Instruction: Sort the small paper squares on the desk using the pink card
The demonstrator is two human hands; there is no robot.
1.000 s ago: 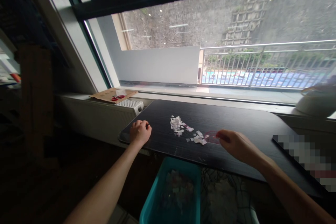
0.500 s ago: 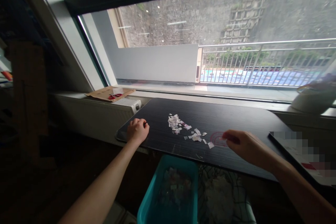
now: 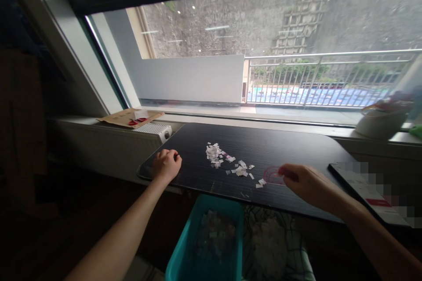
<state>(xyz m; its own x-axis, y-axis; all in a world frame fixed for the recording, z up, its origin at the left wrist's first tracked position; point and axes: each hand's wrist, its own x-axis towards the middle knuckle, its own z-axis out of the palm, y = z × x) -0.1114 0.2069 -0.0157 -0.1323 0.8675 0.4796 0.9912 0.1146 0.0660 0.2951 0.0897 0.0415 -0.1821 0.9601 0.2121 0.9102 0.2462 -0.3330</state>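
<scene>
My right hand (image 3: 298, 178) pinches a clear pinkish protractor (image 3: 272, 175) by its right side, low over the black table (image 3: 286, 145). White paper scraps lie to its left: a larger pile (image 3: 214, 153), a smaller cluster (image 3: 241, 169), and two loose scraps (image 3: 260, 185) by the protractor's left end. Whether the protractor touches the nearest one, I cannot tell. Left of the larger pile, my left hand (image 3: 166, 164) rests closed on the table's left end. Its curled fingers hide whatever may be inside.
Below the table's front edge stands a teal bin (image 3: 240, 241) with scraps in it, beside a checked bag (image 3: 296, 246) of pale scraps. Red-handled scissors (image 3: 137, 121) lie on a brown envelope (image 3: 114, 117) at the sill. A dark-edged tray-like object (image 3: 356, 189) sits at right.
The view has shifted slightly, moving most things left in the picture. Two scraps now show by the protractor's left end where one showed before. My left hand stays closed in place.
</scene>
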